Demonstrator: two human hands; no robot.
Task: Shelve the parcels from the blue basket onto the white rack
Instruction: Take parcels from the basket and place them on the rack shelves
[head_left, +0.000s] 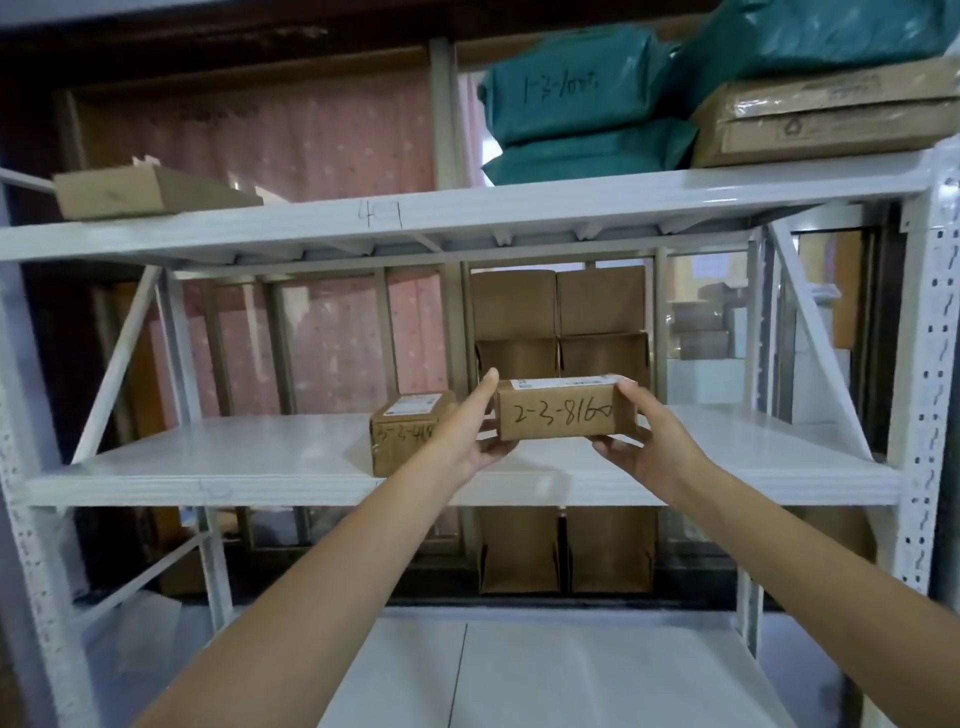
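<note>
Both arms reach forward to the white rack (467, 218). Left hand (475, 434) and right hand (641, 447) hold a small brown parcel (563, 410) between them, one at each end, fingers underneath and thumbs along the sides; both grips are closed on the box. It hangs just over the middle shelf (234, 457), a printed label on top, "2-3-816" handwritten on the near face, last digit unclear. A second brown parcel (402, 434) sits on that shelf just left of it, partly hidden by the left hand. Top shelf: a flat cardboard box (145, 192) at left, teal mailer bags (582, 109) and a taped carton (831, 117) at right. Brown cartons (561, 322) stacked behind the rack.
</note>
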